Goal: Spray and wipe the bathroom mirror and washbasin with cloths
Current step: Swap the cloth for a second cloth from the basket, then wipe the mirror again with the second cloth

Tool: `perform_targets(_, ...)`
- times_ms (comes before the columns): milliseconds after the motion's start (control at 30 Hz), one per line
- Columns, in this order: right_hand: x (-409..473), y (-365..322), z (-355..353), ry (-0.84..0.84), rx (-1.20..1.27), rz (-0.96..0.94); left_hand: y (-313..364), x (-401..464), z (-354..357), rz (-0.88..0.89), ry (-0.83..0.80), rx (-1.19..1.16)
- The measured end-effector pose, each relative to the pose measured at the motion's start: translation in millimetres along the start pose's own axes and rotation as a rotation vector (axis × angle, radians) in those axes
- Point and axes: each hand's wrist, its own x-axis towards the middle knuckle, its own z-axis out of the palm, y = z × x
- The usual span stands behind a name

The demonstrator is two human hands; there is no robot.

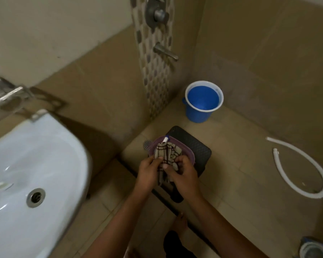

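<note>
Head view: left hand (150, 169) and right hand (183, 174) grips clamp checked cloth (166, 154), seemingly folded.

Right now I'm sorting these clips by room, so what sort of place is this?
A home bathroom, most likely. A white washbasin is on the left, a shower tap juts from the tiled wall, and a blue bucket stands on the wet-area floor. Both hands hold a checked cloth.

Only one view is given, taken from the person's head. The floor is looked down on steeply from standing height. The sink (35, 164) is seen close at the left, the bucket (203, 101) farther ahead by the wall. The arms are seen coming up from the bottom edge.
</note>
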Motion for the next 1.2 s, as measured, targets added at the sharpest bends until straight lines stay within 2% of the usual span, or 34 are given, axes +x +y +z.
perform_targets(200, -20, -29, 37, -0.078, 0.122, -0.021, 11, -45, -73, -0.026, 0.136, -0.168)
perform_targets(433, -79, -56, 102, -0.23, 0.203, 0.042, 6, -126, -161, 0.01, 0.185, -0.307)
perform_targets(500, -97, -66, 116, -0.336, 0.3, 0.125, 3, -150, -182, -0.025, 0.148, -0.409)
perform_targets(567, -117, -74, 132, -0.523, 0.408, 0.218, 0, -175, -208, -0.044, 0.106, -0.481)
perform_targets(667, -141, -87, 159, -0.69, 0.416, 0.24, -4, -205, -245, 0.0, 0.151, -0.441)
perform_targets(933, -208, -132, 234, -0.749, 0.304, 0.114, -1, -265, -322, 0.232, 0.321, -0.199)
perform_targets(1100, -229, -157, 267, -0.833, 0.217, 0.015, 4, -273, -359, 0.313, 0.491, -0.307)
perform_targets(1200, -230, -161, 285, -0.923, 0.308, 0.032, 7, -270, -374, 0.376, 0.519, -0.336)
